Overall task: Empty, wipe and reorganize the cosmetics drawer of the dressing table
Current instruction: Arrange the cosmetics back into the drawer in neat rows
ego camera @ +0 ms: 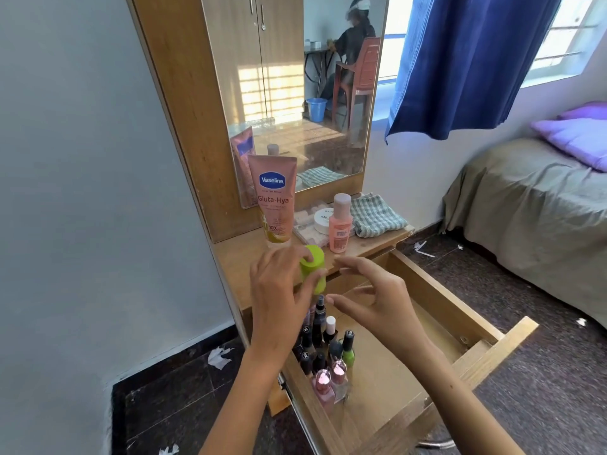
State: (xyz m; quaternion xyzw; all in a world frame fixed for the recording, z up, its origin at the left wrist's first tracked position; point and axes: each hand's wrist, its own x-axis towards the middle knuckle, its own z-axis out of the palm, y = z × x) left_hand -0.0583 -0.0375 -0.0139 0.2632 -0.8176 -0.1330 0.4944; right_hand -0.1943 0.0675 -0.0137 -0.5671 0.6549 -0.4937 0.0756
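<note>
The wooden drawer (437,300) of the dressing table is pulled out. Several nail polish bottles (328,353) stand packed along its left side; the rest of its floor is bare. My left hand (279,290) grips a lime-green container (313,267) above the drawer's back left corner, at the tabletop's edge. My right hand (371,300) hovers beside it over the drawer, fingers spread and holding nothing. On the tabletop stand a pink Vaseline tube (274,201), a small peach bottle (341,224), a white round jar (323,220) and a folded checked cloth (374,215).
A mirror (295,93) rises behind the tabletop and reflects a person seated on a chair. A bed (532,205) with purple pillows stands to the right under a blue curtain (466,60). Paper scraps (218,356) lie on the dark floor. A grey wall is at the left.
</note>
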